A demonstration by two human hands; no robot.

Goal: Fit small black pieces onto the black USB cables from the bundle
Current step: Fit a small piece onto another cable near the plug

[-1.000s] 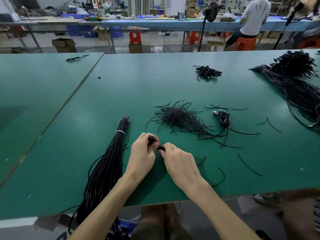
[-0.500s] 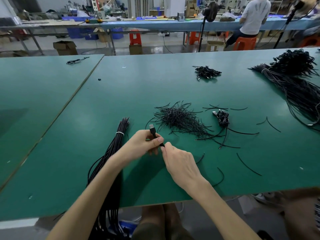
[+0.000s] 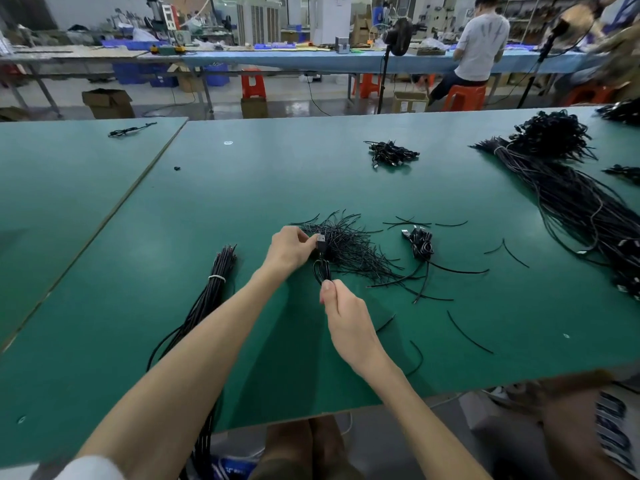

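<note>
1. The room fills the top of the frame: a workshop with a long blue-topped bench [image 3: 311, 60], orange stools [image 3: 254, 84], cardboard boxes [image 3: 108, 102] on a shiny floor, and a seated person in a white shirt [image 3: 481, 46] at upper right, back to the camera.
2. A green work table [image 3: 242, 188] covers the middle and bottom; a second green table [image 3: 69, 188] butts against it at the left, the seam running diagonally.
3. A big heap of black cables [image 3: 571, 202] sprawls down the right edge.
4. A tied bundle of black USB cables [image 3: 214, 289] lies at lower left, its far ends on the table, the rest trailing off the near edge.
5. A loose pile of thin black pieces [image 3: 349, 247] sits at centre, with stray ones scattered to its right and below.
6. A small clump of finished cables [image 3: 420, 245] lies just right of that pile; another clump [image 3: 391, 154] sits farther up.
7. The left hand [image 3: 289, 251] pinches the plug end of one cable [image 3: 322, 263] at the pile's left edge, fingers closed on it.
8. The right hand [image 3: 346, 320], just below, has thumb and forefinger clamped on the same cable's looped cord.
</note>
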